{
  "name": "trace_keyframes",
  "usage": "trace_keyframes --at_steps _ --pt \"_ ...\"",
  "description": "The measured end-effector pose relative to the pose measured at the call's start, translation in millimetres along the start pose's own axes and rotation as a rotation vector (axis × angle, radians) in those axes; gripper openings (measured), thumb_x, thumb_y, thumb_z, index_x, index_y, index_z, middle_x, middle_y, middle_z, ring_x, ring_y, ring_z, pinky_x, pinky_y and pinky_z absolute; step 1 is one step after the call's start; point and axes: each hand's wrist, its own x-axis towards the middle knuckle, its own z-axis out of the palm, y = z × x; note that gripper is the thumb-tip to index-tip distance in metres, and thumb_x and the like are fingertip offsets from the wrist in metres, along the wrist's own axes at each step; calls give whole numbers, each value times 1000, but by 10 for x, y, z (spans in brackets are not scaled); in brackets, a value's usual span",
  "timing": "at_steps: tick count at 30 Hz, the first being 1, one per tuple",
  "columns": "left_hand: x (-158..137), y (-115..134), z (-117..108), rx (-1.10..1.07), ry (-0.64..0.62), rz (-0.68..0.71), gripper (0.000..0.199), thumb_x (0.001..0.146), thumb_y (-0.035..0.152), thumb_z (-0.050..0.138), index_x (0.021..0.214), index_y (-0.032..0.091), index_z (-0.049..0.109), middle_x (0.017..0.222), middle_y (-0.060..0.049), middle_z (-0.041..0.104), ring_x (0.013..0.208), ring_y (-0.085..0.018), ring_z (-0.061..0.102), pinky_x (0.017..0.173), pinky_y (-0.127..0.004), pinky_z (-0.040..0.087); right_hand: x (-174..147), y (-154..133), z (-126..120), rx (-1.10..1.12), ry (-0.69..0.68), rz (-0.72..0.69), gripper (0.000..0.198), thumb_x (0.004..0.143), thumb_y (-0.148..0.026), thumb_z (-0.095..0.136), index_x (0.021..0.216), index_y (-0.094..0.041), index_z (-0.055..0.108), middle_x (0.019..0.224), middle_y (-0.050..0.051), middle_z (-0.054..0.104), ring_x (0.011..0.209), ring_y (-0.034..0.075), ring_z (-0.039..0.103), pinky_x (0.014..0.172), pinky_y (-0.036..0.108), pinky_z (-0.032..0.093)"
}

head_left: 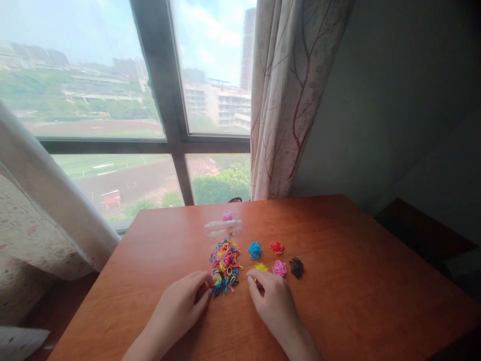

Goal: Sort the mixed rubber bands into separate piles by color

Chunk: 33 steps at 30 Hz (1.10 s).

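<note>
A heap of mixed-colour small rubber bands point(225, 260) lies on the wooden table in front of me. My left hand point(184, 301) is at the heap's left edge, thumb and forefinger drawn together against the bands; whatever is between them is hidden. To the right of the heap, my right hand point(274, 298) has thumb and forefinger pinched together, and I cannot make out anything in the pinch. Partly behind that hand is a yellow bunch of bands point(260, 267). Nearby lie single-colour bunches: blue bands point(254, 250), red bands point(277, 247), pink bands point(279, 268) and black bands point(296, 267).
Behind the heap lies a clear plastic container point(223, 227), with a pink-purple item point(228, 215) beyond it. The table point(356, 281) reaches toward a window point(176, 143) at the back. Patterned curtains point(289, 100) hang on both sides.
</note>
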Motion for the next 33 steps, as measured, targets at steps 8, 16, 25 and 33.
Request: trace_keyframes --at_steps 8,16,25,33 --pt "4 33 10 -37 27 9 18 89 20 43 86 24 61 86 -1 68 80 -17 62 70 -24 41 -310 -150 167 57 -39 -12 26 92 -19 44 84 -23 68 72 1 69 65 15 64 62 21 39" --pt "20 44 25 -23 29 -22 18 88 21 45 89 25 63 89 -1 68 82 -18 63 71 -24 42 -397 -153 232 31 -54 0 26 89 -16 45 86 -24 69 77 1 70 72 16 66 67 22 43" --pt "41 72 58 10 29 -32 18 90 22 44 87 24 62 89 -2 68 82 -18 63 70 -24 42 -382 -169 206 38 -69 1 25 88 -15 46 86 -24 69 78 0 70 74 15 66 68 21 42" --pt "34 39 6 -52 40 -21 18 90 26 47 88 24 65 88 -1 69 80 -17 63 71 -24 44 -372 -179 186 27 -69 -11 25 88 -15 46 86 -24 69 77 1 70 73 16 66 67 21 42"
